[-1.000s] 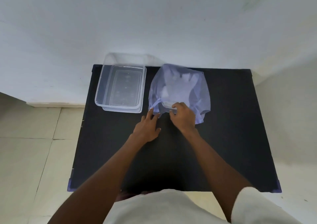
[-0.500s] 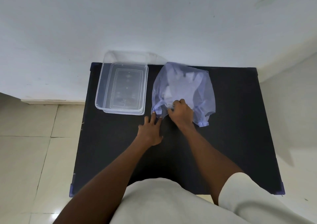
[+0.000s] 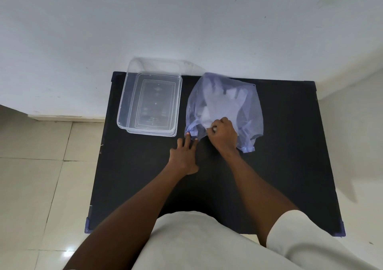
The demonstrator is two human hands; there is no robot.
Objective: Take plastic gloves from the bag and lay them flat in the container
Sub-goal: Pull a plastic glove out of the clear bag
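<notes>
So the black table (image 3: 145,176) sits against a white wall (image 3: 186,21), pale floor tiles (image 3: 31,166) on the left. Clear container (image 3: 124,108) at the far left of the table, nothing in it. Just right of it lies the see-through bluish bag (image 3: 244,108), whitish plastic gloves (image 3: 217,100) bunched inside. Right hand (image 3: 223,135) is curled, pinching the bag's mouth; left hand (image 3: 184,158) lies flat, fingers spread, fingertips touching the bag's handle (image 3: 191,133).

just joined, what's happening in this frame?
A person stands over a black table, working at a translucent bluish plastic bag with pale gloves faintly visible inside. The left hand lies flat on the table, its fingers pinning the bag's near-left corner. The right hand is closed at the bag's mouth, pinching something pale. The clear container, left of the bag, holds nothing yet.
</notes>
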